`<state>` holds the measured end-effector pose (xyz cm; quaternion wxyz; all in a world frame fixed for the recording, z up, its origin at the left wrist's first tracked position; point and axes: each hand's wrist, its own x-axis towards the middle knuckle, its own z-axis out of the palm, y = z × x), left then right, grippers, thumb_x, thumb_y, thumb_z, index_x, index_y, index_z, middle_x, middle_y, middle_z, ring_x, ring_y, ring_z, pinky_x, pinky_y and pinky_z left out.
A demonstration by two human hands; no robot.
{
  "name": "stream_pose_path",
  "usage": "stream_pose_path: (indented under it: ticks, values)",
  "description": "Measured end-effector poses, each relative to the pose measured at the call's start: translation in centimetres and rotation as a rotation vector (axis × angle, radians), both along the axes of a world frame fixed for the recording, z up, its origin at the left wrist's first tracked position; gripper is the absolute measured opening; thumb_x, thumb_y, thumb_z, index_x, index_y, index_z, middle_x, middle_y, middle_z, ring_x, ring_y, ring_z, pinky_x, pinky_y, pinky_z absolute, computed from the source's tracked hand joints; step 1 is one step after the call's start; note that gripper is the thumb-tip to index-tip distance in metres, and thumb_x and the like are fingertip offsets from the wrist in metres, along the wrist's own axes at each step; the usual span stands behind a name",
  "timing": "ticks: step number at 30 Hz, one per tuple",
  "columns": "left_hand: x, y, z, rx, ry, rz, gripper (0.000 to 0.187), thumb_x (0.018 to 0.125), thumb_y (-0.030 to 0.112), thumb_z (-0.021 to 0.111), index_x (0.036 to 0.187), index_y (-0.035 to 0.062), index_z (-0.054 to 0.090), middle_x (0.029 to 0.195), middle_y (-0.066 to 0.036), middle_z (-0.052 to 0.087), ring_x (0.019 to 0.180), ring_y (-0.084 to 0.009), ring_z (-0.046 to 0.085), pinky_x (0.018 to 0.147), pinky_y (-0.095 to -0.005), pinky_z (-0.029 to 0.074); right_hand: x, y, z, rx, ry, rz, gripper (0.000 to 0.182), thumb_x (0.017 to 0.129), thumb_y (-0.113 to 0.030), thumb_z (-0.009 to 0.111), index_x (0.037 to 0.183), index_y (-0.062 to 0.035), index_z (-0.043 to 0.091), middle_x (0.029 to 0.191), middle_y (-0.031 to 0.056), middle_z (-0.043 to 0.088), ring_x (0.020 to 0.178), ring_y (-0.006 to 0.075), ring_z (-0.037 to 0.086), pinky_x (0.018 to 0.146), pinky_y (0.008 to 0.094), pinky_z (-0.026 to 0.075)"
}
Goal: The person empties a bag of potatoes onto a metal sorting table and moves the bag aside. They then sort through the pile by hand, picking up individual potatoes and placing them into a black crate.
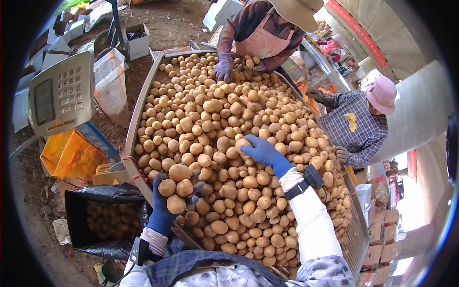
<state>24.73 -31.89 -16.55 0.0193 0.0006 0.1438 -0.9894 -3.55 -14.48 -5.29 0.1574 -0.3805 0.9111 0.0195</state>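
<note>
A broad heap of potatoes [248, 182] fills the sorting table in front of me. My left hand [169, 203], in a blue glove, is cupped palm up at the table's near left edge. Several potatoes [176, 204] rest in it, with its fingers curled around them. My right hand [263, 152], also blue-gloved, reaches over the middle of the heap. Its fingertips are closed on one potato [242, 145], whose far side shows past them. Below and left of my left hand stands a box lined with black plastic [79, 215], holding more potatoes.
A wooden rail [138, 112] borders the table's left side. Left of it stands a scale display [61, 93] on a post, above an orange mesh bag [71, 155]. One co-worker [258, 33] handles potatoes at the far end; another [358, 119] stands at the right side. Cartons [382, 234] are stacked lower right.
</note>
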Motion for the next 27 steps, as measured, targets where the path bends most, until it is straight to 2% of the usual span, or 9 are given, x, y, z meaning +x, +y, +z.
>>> stream_pose_path:
  ticks: [2, 3, 7, 10, 14, 20, 23, 26, 27]
  values:
    - [-0.1, 0.2, 0.0, -0.001, 0.062, 0.006, 0.096, 0.090, 0.073, 0.046, 0.155, 0.0051, 0.027, 0.157, -0.024, 0.032, 0.139, -0.0467, 0.040, 0.102, -0.0646, 0.047, 1.9, 0.3, 0.6, -0.606, -0.697, -0.172, 0.050, 0.092, -0.033, 0.065, 0.132, -0.0046, 0.057, 0.116, 0.0105, 0.068, 0.108, 0.0206, 0.064, 0.094, 0.0389, 0.050]
    - [-0.1, 0.2, 0.2, -0.005, 0.043, 0.006, 0.096, 0.090, 0.073, 0.046, 0.156, 0.0049, 0.026, 0.157, -0.024, 0.032, 0.140, -0.0471, 0.038, 0.102, -0.0648, 0.047, 2.8, 0.3, 1.4, -0.585, -0.781, -0.218, 0.054, 0.095, -0.029, 0.067, 0.140, -0.0032, 0.052, 0.123, 0.0088, 0.063, 0.109, 0.0154, 0.060, 0.092, 0.0287, 0.053]
    - [-0.2, 0.1, 0.7, -0.055, -0.013, 0.029, 0.098, 0.090, 0.074, 0.046, 0.156, 0.0038, 0.025, 0.158, -0.024, 0.031, 0.142, -0.0485, 0.034, 0.105, -0.0668, 0.043, 6.2, 0.3, -0.8, -0.752, -1.098, -0.387, 0.050, 0.096, -0.024, 0.066, 0.140, -0.0025, 0.052, 0.127, 0.0078, 0.060, 0.109, 0.0149, 0.061, 0.089, 0.0264, 0.054]
    - [-0.3, 0.1, 1.3, -0.046, -0.004, 0.028, 0.096, 0.091, 0.073, 0.044, 0.155, 0.0035, 0.028, 0.158, -0.024, 0.031, 0.143, -0.0484, 0.033, 0.113, -0.0702, 0.031, 9.2, -0.5, -1.5, -0.758, -1.079, -0.386, 0.051, 0.095, -0.021, 0.068, 0.140, -0.0023, 0.051, 0.127, 0.0079, 0.060, 0.110, 0.0141, 0.061, 0.089, 0.0257, 0.054]
    - [0.0, 0.0, 1.5, -0.285, -0.115, 0.058, 0.087, 0.094, 0.070, 0.041, 0.151, 0.0047, 0.035, 0.154, -0.022, 0.038, 0.138, -0.0453, 0.043, 0.112, -0.0705, 0.032, 12.8, -1.6, -2.9, -0.844, -1.058, -0.206, 0.054, 0.095, -0.019, 0.067, 0.143, -0.0023, 0.047, 0.128, 0.0117, 0.060, 0.116, 0.0188, 0.061, 0.095, 0.0315, 0.053]
    - [0.4, -0.3, 0.2, -0.083, -0.128, 0.157, 0.084, 0.094, 0.070, 0.041, 0.150, 0.0070, 0.039, 0.151, -0.020, 0.043, 0.134, -0.0419, 0.049, 0.110, -0.0703, 0.036, 15.7, -1.2, -2.5, -0.833, -1.000, -0.171, 0.056, 0.095, -0.012, 0.066, 0.144, 0.0006, 0.045, 0.134, 0.0177, 0.058, 0.122, 0.0231, 0.059, 0.104, 0.0339, 0.049]
    - [1.2, -0.1, 3.2, -0.306, -0.104, 0.171, 0.075, 0.096, 0.064, 0.045, 0.146, 0.0076, 0.043, 0.143, -0.019, 0.051, 0.132, -0.0338, 0.053, 0.108, -0.0556, 0.047, 16.7, -0.4, -1.6, -0.893, -0.959, -0.270, 0.046, 0.098, -0.006, 0.062, 0.141, 0.0007, 0.048, 0.134, 0.0163, 0.058, 0.121, 0.0221, 0.059, 0.103, 0.0328, 0.049]
    - [4.1, -0.1, 5.4, -0.758, -0.439, 0.298, 0.072, 0.097, 0.060, 0.042, 0.145, 0.0057, 0.043, 0.145, -0.021, 0.047, 0.130, -0.0405, 0.053, 0.109, -0.0659, 0.041, 17.9, 0.9, -1.0, -0.875, -0.942, -0.249, 0.044, 0.098, -0.005, 0.061, 0.139, 0.0018, 0.049, 0.129, 0.0156, 0.061, 0.121, 0.0211, 0.060, 0.103, 0.0325, 0.049]
    - [5.0, -0.2, 3.1, -0.450, -0.326, 0.263, 0.070, 0.098, 0.057, 0.044, 0.144, 0.0056, 0.044, 0.143, -0.021, 0.049, 0.128, -0.0397, 0.054, 0.108, -0.0656, 0.043, 18.5, 1.0, 0.0, -0.841, -0.949, -0.279, 0.043, 0.098, -0.003, 0.060, 0.138, 0.0033, 0.049, 0.127, 0.0156, 0.062, 0.118, 0.0204, 0.061, 0.099, 0.0320, 0.051]
